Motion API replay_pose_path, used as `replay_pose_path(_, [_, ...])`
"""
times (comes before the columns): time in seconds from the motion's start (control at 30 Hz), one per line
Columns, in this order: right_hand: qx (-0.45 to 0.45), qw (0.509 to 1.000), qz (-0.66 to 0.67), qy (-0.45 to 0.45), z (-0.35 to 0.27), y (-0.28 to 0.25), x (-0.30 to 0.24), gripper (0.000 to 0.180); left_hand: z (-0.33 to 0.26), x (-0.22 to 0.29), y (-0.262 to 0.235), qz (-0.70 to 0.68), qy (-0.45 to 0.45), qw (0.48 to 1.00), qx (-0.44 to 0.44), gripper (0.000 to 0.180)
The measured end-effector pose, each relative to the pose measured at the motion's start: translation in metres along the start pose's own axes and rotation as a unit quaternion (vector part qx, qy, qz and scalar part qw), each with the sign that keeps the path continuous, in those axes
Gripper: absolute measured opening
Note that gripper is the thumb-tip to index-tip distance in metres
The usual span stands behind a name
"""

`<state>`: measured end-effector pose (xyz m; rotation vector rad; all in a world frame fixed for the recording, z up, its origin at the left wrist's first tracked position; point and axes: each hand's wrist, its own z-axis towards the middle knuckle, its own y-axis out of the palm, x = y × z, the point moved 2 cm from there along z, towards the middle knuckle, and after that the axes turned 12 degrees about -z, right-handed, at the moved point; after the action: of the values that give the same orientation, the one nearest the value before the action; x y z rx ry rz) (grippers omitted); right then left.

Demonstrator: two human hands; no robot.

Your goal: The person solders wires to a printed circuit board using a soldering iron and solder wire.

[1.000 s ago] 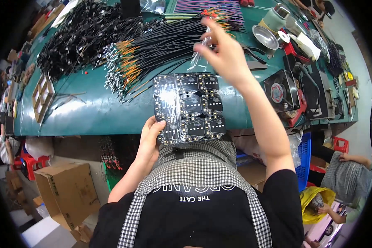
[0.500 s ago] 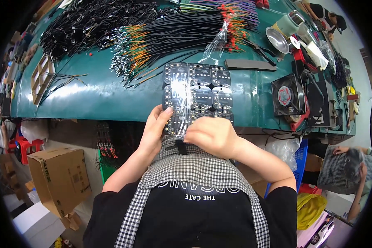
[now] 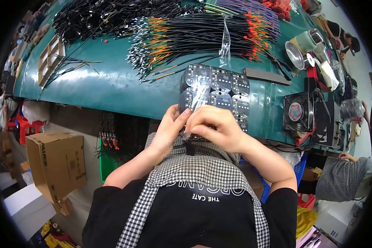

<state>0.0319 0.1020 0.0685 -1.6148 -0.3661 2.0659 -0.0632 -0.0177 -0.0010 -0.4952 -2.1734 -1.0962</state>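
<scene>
Our right hand [image 3: 219,127] had left the wires [image 3: 198,35], joining our left hand [image 3: 166,129], clamped on the boards [image 3: 221,99]; both worked there, right grip unclear

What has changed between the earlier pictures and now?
The right hand has come down from beside the black wires, toward the body, and is now over the near-left part of the black circuit boards, by the left thumb; whether it pinches anything is unclear. The left hand still grips the boards' left side. The wires still lie on the green table.
</scene>
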Motion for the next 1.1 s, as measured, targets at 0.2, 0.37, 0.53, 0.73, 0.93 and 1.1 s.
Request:
replay_pose_path(0.2, [0.244, 0.918, 0.307, 0.052, 0.043, -0.055, 0.014, 0.014, -0.001, 0.002, 0.006, -0.04, 0.0, 0.999, 0.007, 0.058])
replay_pose_path(0.37, [0.395, 0.88, 0.256, 0.059, 0.066, -0.12, 0.076, 0.033, 0.002, 0.008, 0.013, -0.026, 0.003, 1.0, 0.002, 0.059])
replay_pose_path(0.53, [0.166, 0.959, -0.177, 0.148, 0.039, -0.112, 0.073, 0.07, 0.002, 0.006, 0.01, -0.042, 0.018, 0.999, 0.01, 0.058])
replay_pose_path(0.73, [-0.19, 0.944, -0.209, 0.172, 0.048, -0.103, 0.058, 0.075, -0.005, 0.006, 0.017, -0.023, 0.085, 0.996, -0.027, 0.064])
replay_pose_path(0.93, [-0.291, 0.94, -0.111, 0.136, 0.05, -0.109, 0.054, 0.098, -0.011, 0.025, 0.024, 0.106, 0.13, 0.984, -0.055, 0.077])
replay_pose_path(1.1, [-0.22, 0.95, 0.04, 0.218, 0.044, -0.118, 0.063, 0.078, 0.016, 0.063, 0.032, 0.118, 0.051, 0.989, -0.079, 0.075])
